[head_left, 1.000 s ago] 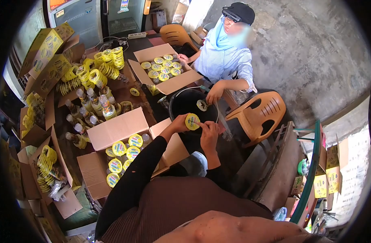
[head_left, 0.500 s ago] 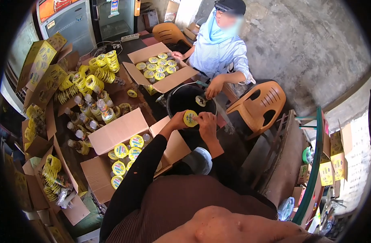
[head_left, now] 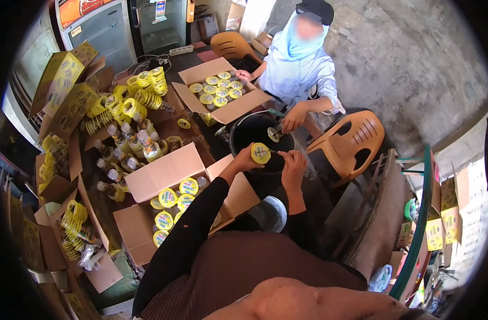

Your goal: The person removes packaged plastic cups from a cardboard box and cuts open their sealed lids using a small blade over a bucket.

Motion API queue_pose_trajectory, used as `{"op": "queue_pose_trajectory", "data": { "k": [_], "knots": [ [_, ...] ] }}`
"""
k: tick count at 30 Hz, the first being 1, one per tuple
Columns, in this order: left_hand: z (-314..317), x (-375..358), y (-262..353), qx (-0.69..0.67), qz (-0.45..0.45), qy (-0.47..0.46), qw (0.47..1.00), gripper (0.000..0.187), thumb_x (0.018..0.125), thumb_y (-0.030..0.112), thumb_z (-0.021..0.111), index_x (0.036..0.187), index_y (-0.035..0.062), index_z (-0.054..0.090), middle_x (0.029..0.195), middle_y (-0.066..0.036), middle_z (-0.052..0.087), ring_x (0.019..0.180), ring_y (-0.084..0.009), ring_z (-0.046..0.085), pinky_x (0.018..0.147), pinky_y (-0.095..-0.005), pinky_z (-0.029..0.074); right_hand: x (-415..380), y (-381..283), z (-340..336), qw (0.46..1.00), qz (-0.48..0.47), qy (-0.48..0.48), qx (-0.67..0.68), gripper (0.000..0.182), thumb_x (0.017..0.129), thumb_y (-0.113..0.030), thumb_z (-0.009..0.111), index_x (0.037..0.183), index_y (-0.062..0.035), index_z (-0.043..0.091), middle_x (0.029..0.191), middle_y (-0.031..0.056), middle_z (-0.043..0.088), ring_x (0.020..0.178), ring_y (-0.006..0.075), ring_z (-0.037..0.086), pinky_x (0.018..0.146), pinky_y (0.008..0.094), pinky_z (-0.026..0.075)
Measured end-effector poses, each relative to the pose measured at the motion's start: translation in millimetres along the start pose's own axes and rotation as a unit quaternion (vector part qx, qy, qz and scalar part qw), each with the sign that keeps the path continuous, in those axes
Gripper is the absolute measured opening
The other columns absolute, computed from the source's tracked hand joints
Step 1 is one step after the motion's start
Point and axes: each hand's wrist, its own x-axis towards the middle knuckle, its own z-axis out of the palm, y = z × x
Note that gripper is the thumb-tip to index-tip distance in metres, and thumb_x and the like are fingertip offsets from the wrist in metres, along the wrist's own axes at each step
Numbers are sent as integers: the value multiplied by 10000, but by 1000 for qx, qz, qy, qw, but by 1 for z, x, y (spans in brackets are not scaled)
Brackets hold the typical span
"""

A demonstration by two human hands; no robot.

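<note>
My left hand (head_left: 245,159) is closed around a plastic cup (head_left: 260,153) with a yellow, printed lid turned up toward me. To its right, my right hand (head_left: 293,164) pinches a thin, dark stick-like tool (head_left: 274,152) that reaches across to the lid. Both hands are over a black bucket (head_left: 248,132). Across the bucket, a co-worker's hand (head_left: 293,118) holds another cup (head_left: 276,133), tilted over the opening. Close to my left forearm stands an open cardboard box (head_left: 166,169) with several yellow-lidded cups (head_left: 168,198).
A second open box (head_left: 244,105) of lidded cups stands beside the co-worker (head_left: 302,64). Stacked yellow rings (head_left: 132,101) and several bottles (head_left: 148,145) crowd the table's left. A grey bucket (head_left: 273,213) is below my right forearm; an orange chair (head_left: 356,138) stands at right.
My right fingers have drawn back from the lid's edge, and the thin tool now shows across it. The co-worker's head has turned and their cup has tilted. The whole view has shifted slightly.
</note>
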Motion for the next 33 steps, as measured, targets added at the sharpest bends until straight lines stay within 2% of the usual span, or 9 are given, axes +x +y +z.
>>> {"op": "queue_pose_trajectory", "data": {
  "k": [6, 8, 11, 14, 27, 29, 30, 32, 33],
  "knots": [
    [-4, 0, 2, 19, -3, 0, 1000, 700, 600, 202, 910, 1174, 50, 541, 1097, -144, 676, 1070, -360, 659, 886, -402, 533, -1, -13, 18, 999, -9, -7, 36, 257, 887, -38, 620, 1089, -163, 719, 966, 38, 524, 948, 243, 537, 835, 401, 402],
    [-8, -3, 10, 27, -32, -21, 999, 707, 653, 216, 894, 1239, 70, 525, 1136, -116, 666, 1071, -305, 666, 896, -374, 530, -3, -14, 27, 999, -2, -5, 37, 259, 882, -30, 619, 1084, -158, 717, 965, 40, 520, 950, 244, 538, 832, 399, 404],
    [-10, -5, 13, 1, -15, -20, 1000, 664, 655, 218, 893, 1209, 81, 553, 1138, -114, 666, 1066, -296, 670, 885, -371, 532, -7, -16, 33, 999, 8, -8, 35, 260, 868, -17, 622, 1074, -147, 714, 962, 44, 516, 953, 244, 540, 828, 396, 407],
    [-7, -5, 11, -16, 9, -6, 1000, 631, 627, 204, 887, 1153, 68, 565, 1093, -117, 673, 1053, -336, 663, 881, -388, 530, -5, -19, 32, 999, 10, -10, 32, 262, 852, -10, 628, 1066, -135, 713, 957, 46, 513, 954, 244, 540, 829, 394, 409],
    [-2, -2, 12, 25, 16, 8, 1000, 634, 633, 266, 914, 1136, 59, 588, 1081, -127, 653, 1075, -343, 645, 875, -383, 526, 3, -26, 29, 999, 34, -41, 8, 275, 793, -3, 647, 1031, -118, 721, 957, 52, 520, 954, 255, 540, 825, 401, 404],
    [0, -3, 12, 26, 12, 26, 999, 655, 637, 361, 914, 1133, 75, 597, 1030, -121, 671, 1066, -331, 647, 979, -452, 473, 3, -27, 27, 999, 34, -40, 8, 275, 789, -4, 650, 1028, -118, 723, 957, 51, 520, 957, 257, 540, 828, 404, 403],
    [1, -4, 15, 30, 16, 25, 999, 655, 637, 361, 914, 1133, 75, 597, 1030, -121, 671, 1066, -331, 647, 979, -452, 473, 5, -26, 27, 999, 33, -36, 9, 275, 785, -6, 653, 1025, -118, 724, 956, 51, 519, 959, 258, 539, 832, 408, 403],
    [6, -14, 20, 249, 10, 83, 965, 682, 632, 480, 893, 1125, 102, 611, 984, -112, 684, 1031, -308, 654, 1097, -534, 339, 3, -28, 23, 998, 41, -38, 12, 280, 777, -5, 660, 1025, -116, 725, 957, 51, 520, 963, 259, 540, 836, 410, 402],
    [5, -13, 17, 252, 9, 89, 964, 682, 632, 480, 893, 1125, 102, 611, 984, -112, 684, 1031, -308, 654, 1097, -534, 339, 4, -30, 24, 998, 41, -47, 17, 285, 768, -4, 668, 1025, -114, 726, 958, 52, 521, 968, 260, 541, 840, 412, 401]
  ]
}}
